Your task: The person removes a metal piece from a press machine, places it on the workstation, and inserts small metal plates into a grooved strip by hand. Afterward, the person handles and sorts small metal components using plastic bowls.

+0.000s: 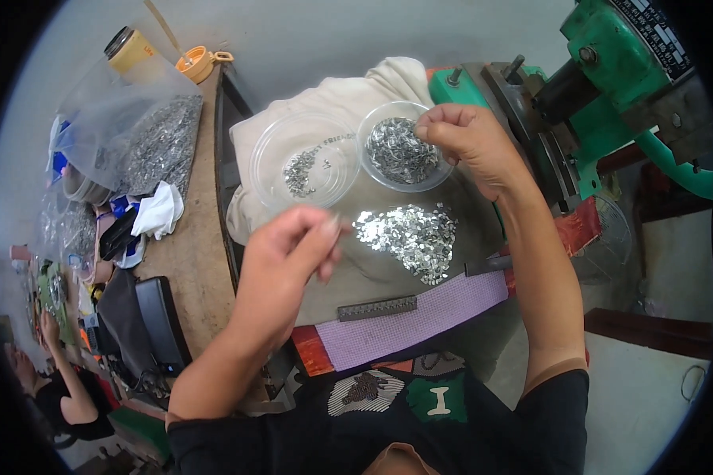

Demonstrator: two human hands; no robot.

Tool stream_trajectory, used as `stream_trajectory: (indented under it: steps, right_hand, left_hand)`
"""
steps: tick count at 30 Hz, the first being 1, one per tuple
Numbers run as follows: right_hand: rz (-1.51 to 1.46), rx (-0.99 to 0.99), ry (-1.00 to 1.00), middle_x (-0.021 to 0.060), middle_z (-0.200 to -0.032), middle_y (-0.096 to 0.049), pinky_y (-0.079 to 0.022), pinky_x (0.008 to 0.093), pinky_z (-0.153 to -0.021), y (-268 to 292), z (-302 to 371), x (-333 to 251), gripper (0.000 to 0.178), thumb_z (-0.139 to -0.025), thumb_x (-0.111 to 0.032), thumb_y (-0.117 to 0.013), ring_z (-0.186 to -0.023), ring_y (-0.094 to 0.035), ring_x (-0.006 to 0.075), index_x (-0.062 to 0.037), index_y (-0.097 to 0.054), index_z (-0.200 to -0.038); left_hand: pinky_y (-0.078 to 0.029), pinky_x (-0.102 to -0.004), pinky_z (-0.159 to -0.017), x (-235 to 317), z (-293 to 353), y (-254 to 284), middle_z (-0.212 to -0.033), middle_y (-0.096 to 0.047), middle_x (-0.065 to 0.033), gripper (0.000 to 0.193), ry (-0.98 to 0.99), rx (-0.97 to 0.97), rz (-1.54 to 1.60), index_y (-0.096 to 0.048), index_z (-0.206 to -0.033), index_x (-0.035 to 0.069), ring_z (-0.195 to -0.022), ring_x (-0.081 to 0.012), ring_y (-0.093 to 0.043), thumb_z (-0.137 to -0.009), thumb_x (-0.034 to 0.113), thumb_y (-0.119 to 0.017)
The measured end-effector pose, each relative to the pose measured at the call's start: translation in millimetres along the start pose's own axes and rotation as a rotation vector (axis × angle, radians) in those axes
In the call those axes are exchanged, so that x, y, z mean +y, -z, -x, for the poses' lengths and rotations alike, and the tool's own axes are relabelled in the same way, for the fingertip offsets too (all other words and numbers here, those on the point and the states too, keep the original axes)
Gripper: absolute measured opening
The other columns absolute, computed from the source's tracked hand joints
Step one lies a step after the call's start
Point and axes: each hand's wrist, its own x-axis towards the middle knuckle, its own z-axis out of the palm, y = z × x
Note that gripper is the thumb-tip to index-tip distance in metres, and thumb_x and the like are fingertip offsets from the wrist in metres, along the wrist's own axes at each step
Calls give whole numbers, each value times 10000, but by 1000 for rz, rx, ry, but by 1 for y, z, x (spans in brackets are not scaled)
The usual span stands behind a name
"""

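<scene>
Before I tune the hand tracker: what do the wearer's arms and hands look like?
Left hand and right hand: ungloved. Sleeves: short, black, no markings seen. Forearms: uncovered. No watch, bracelet or cable visible.

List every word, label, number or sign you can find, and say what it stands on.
Pale cloth: dark capital letters, seen through the clear tub; wording not copied here.
Dark plate on the green machine: pale characters, too small to read.
Yellow bottle: small marking, too small to read.
</scene>
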Motion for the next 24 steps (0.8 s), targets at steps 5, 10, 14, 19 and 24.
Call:
stream_trajectory:
  steps: [5,10,14,19,24]
  right_hand:
    - [-72,-66,74,-44,-770,-659,-346,206,-550,-5,5,0,170,-835,-221,-734,-633,-489,21,-57,-736,-878]
    - [-87,-34,89,-54,-775,-644,-328,192,-565,-5,10,2,140,-848,-182,-702,-626,-466,21,-55,-700,-906]
    - [-156,-23,119,-45,-784,-666,-320,191,-563,-2,10,8,144,-854,-184,-700,-628,-472,16,-57,-707,-922]
    - [-147,-11,101,74,-861,-714,-514,259,-795,1,8,6,173,-877,-120,-706,-819,-665,125,37,-703,-948]
    - [-128,58,133,65,-863,-719,-513,244,-770,-2,5,8,187,-869,-126,-732,-804,-660,109,35,-713,-963]
  left_hand:
    - [-393,-207,-607,9,-54,-29,-766,-529,27,282,-31,30,-65,-634,-1039,0,-646,-49,-470,-1027,256,-517]
    - [-382,-203,-568,5,-89,-43,-769,-534,28,340,85,-94,-80,-633,-1021,32,-635,-45,-464,-1038,335,-479]
    - [-379,-203,-554,8,-100,-52,-752,-530,33,309,135,-142,7,-619,-974,56,-617,-48,-460,-1034,332,-491]
    - [-340,-196,-497,8,-106,-57,-716,-515,49,273,181,-132,131,-577,-881,97,-566,-38,-429,-1027,321,-520]
    - [-281,-191,-457,11,-110,-58,-694,-470,63,245,162,-82,169,-556,-855,115,-533,-25,-365,-1014,301,-558]
